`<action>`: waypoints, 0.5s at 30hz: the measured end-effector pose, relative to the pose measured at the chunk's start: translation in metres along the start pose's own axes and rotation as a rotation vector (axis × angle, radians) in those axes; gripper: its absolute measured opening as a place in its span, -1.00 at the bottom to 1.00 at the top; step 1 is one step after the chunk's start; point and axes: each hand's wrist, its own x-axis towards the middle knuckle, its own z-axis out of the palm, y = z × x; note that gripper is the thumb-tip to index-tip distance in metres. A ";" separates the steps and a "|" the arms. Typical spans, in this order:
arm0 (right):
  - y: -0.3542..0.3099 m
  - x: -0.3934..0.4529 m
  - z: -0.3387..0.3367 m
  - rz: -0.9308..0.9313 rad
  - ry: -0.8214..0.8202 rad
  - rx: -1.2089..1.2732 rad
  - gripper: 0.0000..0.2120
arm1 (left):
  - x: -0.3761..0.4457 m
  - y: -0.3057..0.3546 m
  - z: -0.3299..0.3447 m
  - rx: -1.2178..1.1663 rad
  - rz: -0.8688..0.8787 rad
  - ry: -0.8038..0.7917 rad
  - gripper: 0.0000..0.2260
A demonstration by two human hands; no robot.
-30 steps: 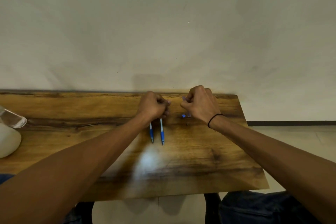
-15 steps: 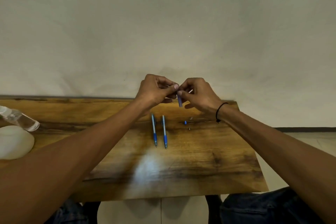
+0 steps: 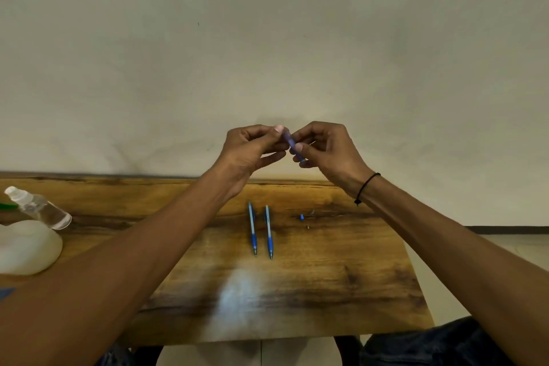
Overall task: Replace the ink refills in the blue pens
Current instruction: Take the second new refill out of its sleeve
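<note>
Left hand [image 3: 252, 147] & right hand [image 3: 325, 147] both pinch a blurry blue pen part [image 3: 292, 144], raised above the tabletop [image 3: 371, 291]. Two blue pens [image 3: 260, 230] lie side by side on tabletop below; small loose bits [image 3: 302, 217] just to their right.

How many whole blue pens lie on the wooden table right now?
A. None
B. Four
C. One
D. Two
D: two blue pens lie side by side on the table, apart from the few small loose parts to their right, while the left hand and right hand hold another bluish piece up in the air.
</note>
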 end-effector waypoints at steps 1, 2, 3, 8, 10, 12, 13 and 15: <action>-0.002 0.000 -0.002 -0.032 0.017 -0.018 -0.88 | -0.001 0.001 0.001 -0.078 -0.023 0.006 -0.73; -0.005 0.001 -0.003 -0.069 0.028 -0.047 -0.88 | -0.001 0.001 0.002 -0.174 -0.056 0.015 -0.62; -0.007 0.002 -0.004 -0.105 0.029 -0.078 -0.86 | -0.002 0.002 0.003 -0.288 -0.097 0.022 -0.50; -0.021 0.001 -0.001 -0.244 -0.027 -0.196 -0.66 | -0.007 -0.005 0.010 -0.667 -0.134 0.026 -0.19; -0.025 0.001 0.000 -0.271 -0.041 -0.213 -0.62 | -0.009 -0.008 0.015 -0.725 -0.094 0.003 -0.14; -0.030 0.001 0.000 -0.298 -0.051 -0.235 -0.60 | -0.008 -0.009 0.017 -0.770 -0.056 -0.016 -0.11; -0.032 0.001 0.001 -0.312 -0.060 -0.249 -0.60 | -0.008 -0.008 0.018 -0.792 -0.040 -0.023 -0.09; -0.035 0.001 0.000 -0.336 -0.076 -0.273 -0.63 | -0.006 -0.008 0.018 -0.826 -0.011 -0.037 -0.06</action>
